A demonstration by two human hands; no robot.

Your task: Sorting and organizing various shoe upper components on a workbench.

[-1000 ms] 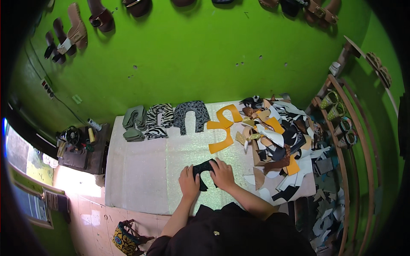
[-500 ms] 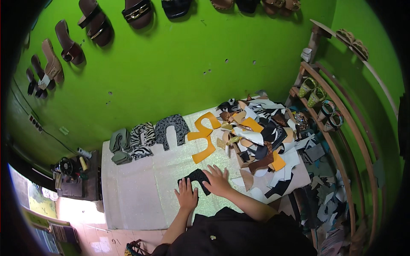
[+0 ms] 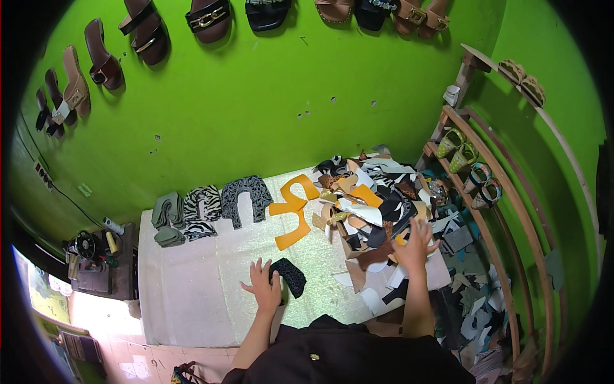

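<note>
My left hand is at the front middle of the table with its fingers spread. It overlaps the left edge of a curved, dark, patterned cut piece; whether it touches the piece I cannot tell. Over the front of a heap of mixed offcuts is my right hand, fingers apart, with no held thing showing. Yellow curved cut-outs lie beyond the dark piece. Along the far left of the table sit a grey-black patterned stack, zebra-striped pieces and folded-looking green pieces.
The pale table stands against a green wall hung with sandals. A wooden rack holding shoes rises at the right, with scraps piled beneath. A dark machine stands at the left.
My right hand has left the dark piece and moved right to the offcut heap. My left hand has shifted slightly left, its fingers more spread. The view has tilted a little.
</note>
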